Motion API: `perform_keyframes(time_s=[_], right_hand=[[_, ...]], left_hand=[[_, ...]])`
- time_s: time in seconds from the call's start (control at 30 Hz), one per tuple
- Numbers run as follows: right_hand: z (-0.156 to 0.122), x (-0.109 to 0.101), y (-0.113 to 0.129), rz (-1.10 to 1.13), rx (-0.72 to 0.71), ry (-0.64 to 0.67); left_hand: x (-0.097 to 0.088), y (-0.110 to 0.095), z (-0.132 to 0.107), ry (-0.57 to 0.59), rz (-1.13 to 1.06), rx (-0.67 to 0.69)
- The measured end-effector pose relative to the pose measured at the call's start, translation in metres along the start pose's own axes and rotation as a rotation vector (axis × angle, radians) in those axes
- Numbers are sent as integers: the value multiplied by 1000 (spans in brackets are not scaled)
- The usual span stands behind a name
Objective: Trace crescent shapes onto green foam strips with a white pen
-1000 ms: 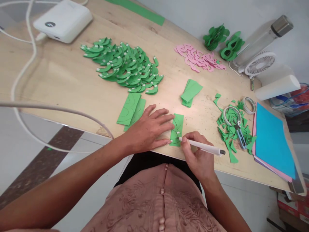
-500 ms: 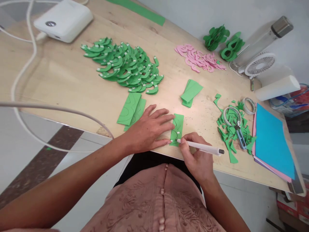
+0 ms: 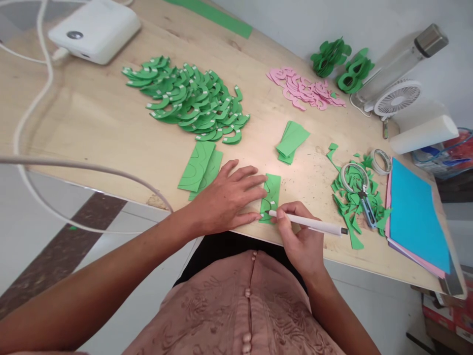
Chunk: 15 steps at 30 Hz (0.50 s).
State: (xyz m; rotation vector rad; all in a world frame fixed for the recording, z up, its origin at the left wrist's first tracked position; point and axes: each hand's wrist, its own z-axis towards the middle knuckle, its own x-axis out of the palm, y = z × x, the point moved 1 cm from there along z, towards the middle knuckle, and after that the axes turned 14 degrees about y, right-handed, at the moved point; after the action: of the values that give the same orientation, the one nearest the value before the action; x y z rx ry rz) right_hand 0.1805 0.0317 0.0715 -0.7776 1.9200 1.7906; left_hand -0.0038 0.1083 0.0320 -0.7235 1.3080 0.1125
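Observation:
A small green paper strip [image 3: 272, 190] with dark curved lines lies at the table's front edge. My left hand [image 3: 231, 197] rests flat with its fingers spread, fingertips on the strip's left side. My right hand [image 3: 301, 236] is closed around a white pen [image 3: 314, 223], its tip on the lower part of the strip by a curved line. Left of my left hand lie green strips [image 3: 197, 165], the top one marked with curves; the hand partly covers the lower one. Beyond the hands sits a small stack of green strips [image 3: 293, 139].
Green curved cut-outs [image 3: 195, 98] are heaped at the back left, pink cut-outs [image 3: 301, 88] further right. Scissors [image 3: 367, 209] and a tape roll [image 3: 354, 176] lie on green scraps; blue sheets [image 3: 417, 212] are beside them. A white cable [image 3: 27, 113] runs past a white box [image 3: 95, 32].
The pen tip has moved slightly left on the strip, and the pen lies a little flatter with my right hand. My left hand has stayed in place.

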Motion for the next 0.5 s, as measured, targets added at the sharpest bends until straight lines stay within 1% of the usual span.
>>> perform_keyframes(time_s=[0.23,0.5], right_hand=[[1,8,-9,140,23,33],[3,10,-8,154,32,37]], left_hand=[[0,0,0,4,-2,0],[3,1,-1,1,10,6]])
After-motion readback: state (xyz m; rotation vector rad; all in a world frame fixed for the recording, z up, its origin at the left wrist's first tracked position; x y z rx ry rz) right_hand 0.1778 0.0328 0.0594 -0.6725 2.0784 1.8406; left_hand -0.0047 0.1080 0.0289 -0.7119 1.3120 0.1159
